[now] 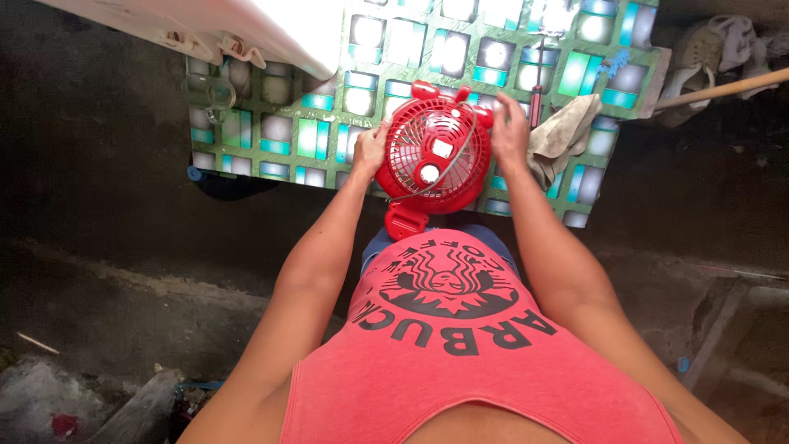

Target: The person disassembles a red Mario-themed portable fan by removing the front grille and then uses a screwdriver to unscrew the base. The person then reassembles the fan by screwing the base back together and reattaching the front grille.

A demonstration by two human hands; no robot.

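1. The small red fan (433, 152) lies grille-up at the near edge of the green-and-white patterned mat (329, 131), with its red clip base (405, 220) hanging over that edge towards you.
2. Your left hand (370, 150) is closed around the fan's left rim, fingers curled over the grille's edge.
3. Your right hand (509, 131) clasps the far right of the rim, fingers wrapped over the top.
4. A thin grey cord (460, 160) arcs across the grille.
5. Just right of your right hand lies a crumpled beige rag (563, 136), with a red-handled screwdriver (537, 99) beside it.
6. Far right, a wooden stick (723, 89) slants over a heap of cloth (715, 45).
7. A white panel (246, 25) covers the mat's far left corner.
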